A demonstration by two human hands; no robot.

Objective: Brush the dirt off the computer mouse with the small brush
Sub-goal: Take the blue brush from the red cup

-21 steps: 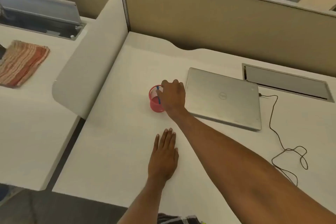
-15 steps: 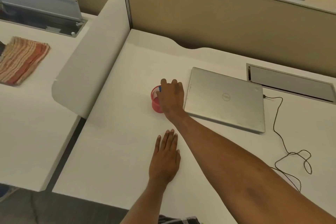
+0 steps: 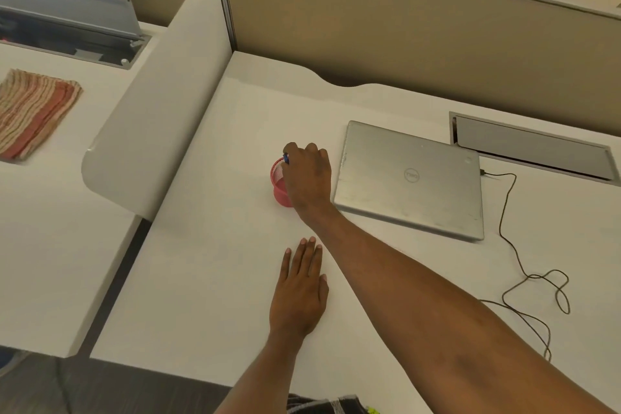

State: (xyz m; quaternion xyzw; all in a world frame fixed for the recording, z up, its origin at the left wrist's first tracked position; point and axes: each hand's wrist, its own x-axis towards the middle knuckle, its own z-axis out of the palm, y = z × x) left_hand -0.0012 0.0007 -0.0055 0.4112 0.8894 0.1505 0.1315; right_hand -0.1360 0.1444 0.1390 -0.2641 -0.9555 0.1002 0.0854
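A red mesh cup (image 3: 278, 190) stands on the white desk (image 3: 215, 245), left of the laptop. My right hand (image 3: 307, 178) reaches over the cup from the right and covers most of it. Its fingers curl on a blue handle (image 3: 286, 158) that sticks out of the cup; this looks like the small brush, and its bristles are hidden. My left hand (image 3: 299, 292) lies flat, palm down, on the desk nearer to me and holds nothing. No computer mouse shows in this view.
A shut silver laptop (image 3: 410, 178) lies right of the cup, with a thin black cable (image 3: 524, 272) looping off its right side. A grey cable hatch (image 3: 534, 148) sits behind it. A low white divider (image 3: 161, 104) borders the desk's left; a striped cloth (image 3: 30, 111) lies beyond.
My right hand has shifted slightly left over the red cup and its fingers have closed in on the blue handle. My left hand has stayed flat in place.
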